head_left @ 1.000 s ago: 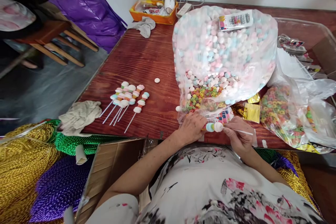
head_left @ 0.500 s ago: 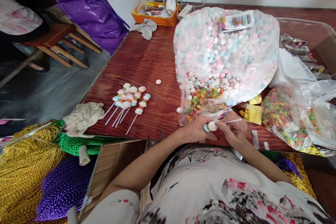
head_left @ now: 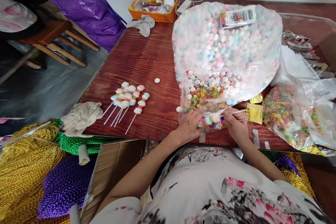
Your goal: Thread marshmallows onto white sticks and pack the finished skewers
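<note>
My right hand (head_left: 237,122) is closed around the white stick (head_left: 239,111) of a candy skewer, pinching it by the sweets. White, green and blue candies (head_left: 209,120) are threaded along it, pointing left. Thumb and fingers of my left hand (head_left: 190,125) curl around the skewer's far tip; the exact contact is partly hidden. Beneath the skewer is a clear plastic piece with blue and red print. Just beyond my hands, an open clear bag (head_left: 225,56) holds pastel candies (head_left: 223,78) and coloured ring candies (head_left: 201,96).
Several finished-looking candy skewers (head_left: 127,98) lie at left by a crumpled cloth (head_left: 80,117). A single white candy (head_left: 157,80) sits mid-table. At right are gold ties (head_left: 254,112) and a bag of ring candies (head_left: 279,108). An orange tray (head_left: 152,15) stands at the back.
The skewer has turned flatter over the printed plastic and shows more of its candies. My left hand has shifted left along it, and my right hand moved slightly right.
</note>
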Tool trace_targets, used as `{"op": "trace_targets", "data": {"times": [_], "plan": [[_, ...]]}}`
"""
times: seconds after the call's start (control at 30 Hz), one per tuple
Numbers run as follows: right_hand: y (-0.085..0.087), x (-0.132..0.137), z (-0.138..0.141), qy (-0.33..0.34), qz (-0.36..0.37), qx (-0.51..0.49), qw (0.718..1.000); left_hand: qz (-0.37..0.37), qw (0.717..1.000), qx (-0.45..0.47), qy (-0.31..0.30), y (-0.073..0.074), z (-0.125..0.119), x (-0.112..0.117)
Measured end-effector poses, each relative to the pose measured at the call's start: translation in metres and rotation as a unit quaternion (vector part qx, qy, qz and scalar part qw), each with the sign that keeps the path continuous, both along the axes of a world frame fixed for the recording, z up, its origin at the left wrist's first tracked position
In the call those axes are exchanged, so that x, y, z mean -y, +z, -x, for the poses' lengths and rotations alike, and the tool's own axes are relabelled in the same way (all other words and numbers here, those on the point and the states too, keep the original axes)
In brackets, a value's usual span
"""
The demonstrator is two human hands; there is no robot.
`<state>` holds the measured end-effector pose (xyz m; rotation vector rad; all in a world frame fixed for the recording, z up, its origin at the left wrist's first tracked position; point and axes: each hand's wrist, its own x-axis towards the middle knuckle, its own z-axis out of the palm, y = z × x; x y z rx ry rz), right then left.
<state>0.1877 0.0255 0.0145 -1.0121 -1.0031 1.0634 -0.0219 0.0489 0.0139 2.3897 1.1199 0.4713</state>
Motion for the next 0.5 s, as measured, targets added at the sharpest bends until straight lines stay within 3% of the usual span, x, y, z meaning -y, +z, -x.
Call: {"op": "trace_targets", "data": {"times": [0.1,0.27,0.37,0.5], "plan": [[0.003,0.000,-0.005,0.054,-0.044,-0.012,0.998,0.036,0.998,0.041,0.013,0.000,-0.001,0.001],[0.022,0.004,-0.015,0.158,-0.168,0.144,0.962,0.126,0.985,0.120,0.014,0.008,-0.007,0.006],[0.027,0.008,-0.010,0.150,-0.197,0.202,0.947,0.146,0.981,0.128,0.006,0.012,-0.015,0.010],[0.016,0.006,-0.003,0.086,-0.181,0.177,0.964,0.181,0.975,0.130,0.002,0.017,-0.023,0.014]]}}
